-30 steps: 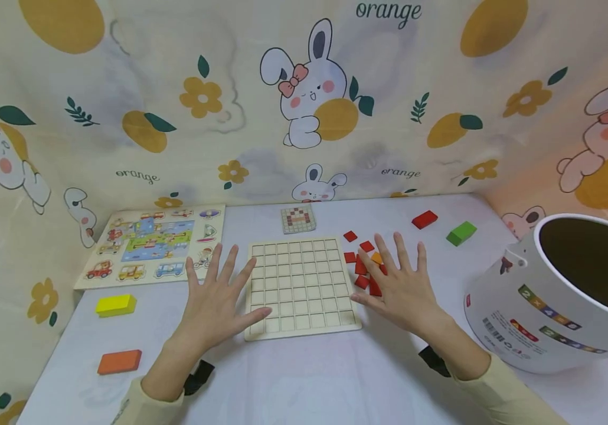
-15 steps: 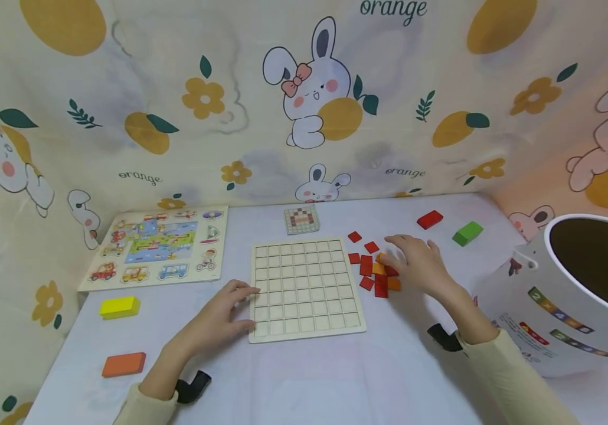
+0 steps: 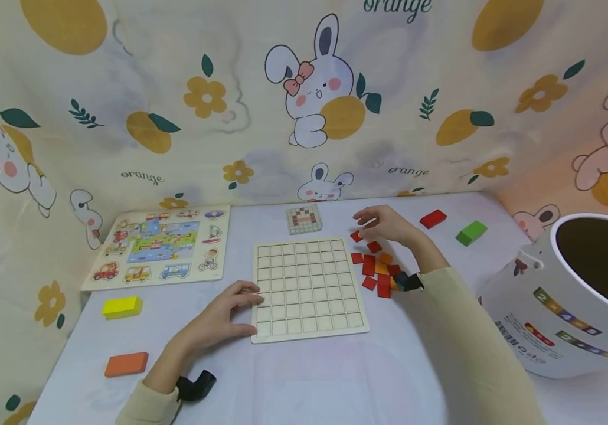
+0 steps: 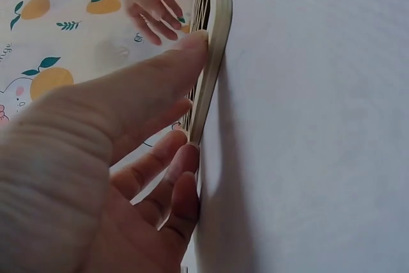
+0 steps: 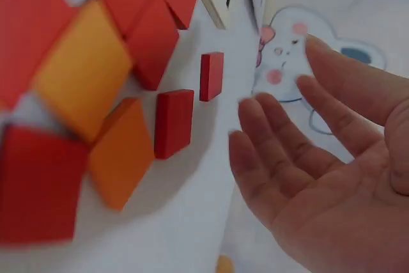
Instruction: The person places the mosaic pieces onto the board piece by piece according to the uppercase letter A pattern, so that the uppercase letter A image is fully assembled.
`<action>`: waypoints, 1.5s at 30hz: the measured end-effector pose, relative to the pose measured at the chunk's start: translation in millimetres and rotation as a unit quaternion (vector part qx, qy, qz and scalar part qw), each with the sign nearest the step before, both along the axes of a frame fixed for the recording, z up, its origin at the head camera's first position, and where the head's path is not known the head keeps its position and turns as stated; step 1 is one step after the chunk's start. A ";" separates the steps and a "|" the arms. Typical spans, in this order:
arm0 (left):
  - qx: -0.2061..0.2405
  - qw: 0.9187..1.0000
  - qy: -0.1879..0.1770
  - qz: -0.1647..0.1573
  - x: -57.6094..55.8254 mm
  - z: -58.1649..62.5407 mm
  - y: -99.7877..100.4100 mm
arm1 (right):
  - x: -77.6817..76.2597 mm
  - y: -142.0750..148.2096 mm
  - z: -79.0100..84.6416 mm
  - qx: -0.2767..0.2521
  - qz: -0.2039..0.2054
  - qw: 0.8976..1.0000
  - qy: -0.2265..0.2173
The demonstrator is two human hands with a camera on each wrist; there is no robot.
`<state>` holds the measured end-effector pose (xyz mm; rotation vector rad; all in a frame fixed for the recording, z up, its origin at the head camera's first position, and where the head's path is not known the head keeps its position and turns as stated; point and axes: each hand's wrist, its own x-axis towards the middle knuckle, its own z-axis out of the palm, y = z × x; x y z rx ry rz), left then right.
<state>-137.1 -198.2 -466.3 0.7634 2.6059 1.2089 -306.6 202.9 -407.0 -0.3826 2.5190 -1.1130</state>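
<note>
A pale wooden grid board (image 3: 309, 286) lies flat on the white table. My left hand (image 3: 221, 313) rests at its left edge; in the left wrist view the thumb and fingertips touch the rim (image 4: 217, 55). Off the board's right side is a loose cluster of small red tiles (image 3: 369, 265) and orange tiles (image 5: 83, 71). My right hand (image 3: 387, 225) hovers past the far end of this cluster, near a single red tile (image 5: 212, 76), with loosely bent fingers and nothing between them. The sleeve and wrist strap cover part of the cluster in the head view.
Behind the board lies a small patterned grid card (image 3: 304, 219). To the left are a vehicle picture puzzle (image 3: 219, 233), a yellow block (image 3: 122, 307) and an orange block (image 3: 126, 364). Red (image 3: 433, 219) and green blocks (image 3: 471, 233) and a white bucket (image 3: 559, 330) stand right.
From spread above the table, both hands have come down. The left has settled at the board's left edge; the right has moved over the tiles, then to their far side.
</note>
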 end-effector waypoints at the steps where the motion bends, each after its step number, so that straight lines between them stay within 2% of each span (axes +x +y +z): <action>1: -0.003 1.000 -0.002 0.001 -0.1 0.5 0.4 | -4.3 -1.6 -1.6 0.006 -0.003 1.000 -0.007; 7: -0.013 1.000 -0.013 0.003 -2.2 1.0 2.9 | -19.8 -3.9 -16.0 0.030 -0.032 0.998 -0.040; 17: -0.006 1.000 -0.021 0.005 -2.6 -0.6 2.5 | -20.5 -2.5 -25.3 0.079 -0.049 0.995 -0.032; 22: -0.007 1.000 -0.014 0.002 -1.3 -1.7 0.7 | -18.2 -5.5 -24.7 0.065 -0.052 0.996 -0.025; 27: -0.008 1.000 -0.016 0.002 -0.3 -2.6 -1.4 | -19.3 -10.4 -25.0 0.028 -0.045 0.998 0.016; 31: -0.007 1.000 -0.021 0.004 0.5 -2.4 -1.6 | -22.9 -24.0 -25.8 -0.037 -0.008 0.999 0.032; 36: -0.011 1.000 -0.022 0.004 1.2 -1.7 -1.2 | -18.1 -62.4 -23.1 -0.104 0.066 0.992 0.002; 41: -0.013 1.000 -0.023 0.002 0.7 -1.3 -0.9 | -13.4 -99.6 -24.0 -0.121 0.109 0.987 -0.004; 45: -0.011 1.000 -0.023 0.001 -0.1 -1.4 -1.1 | -13.1 -117.1 -27.3 -0.104 0.139 0.985 0.020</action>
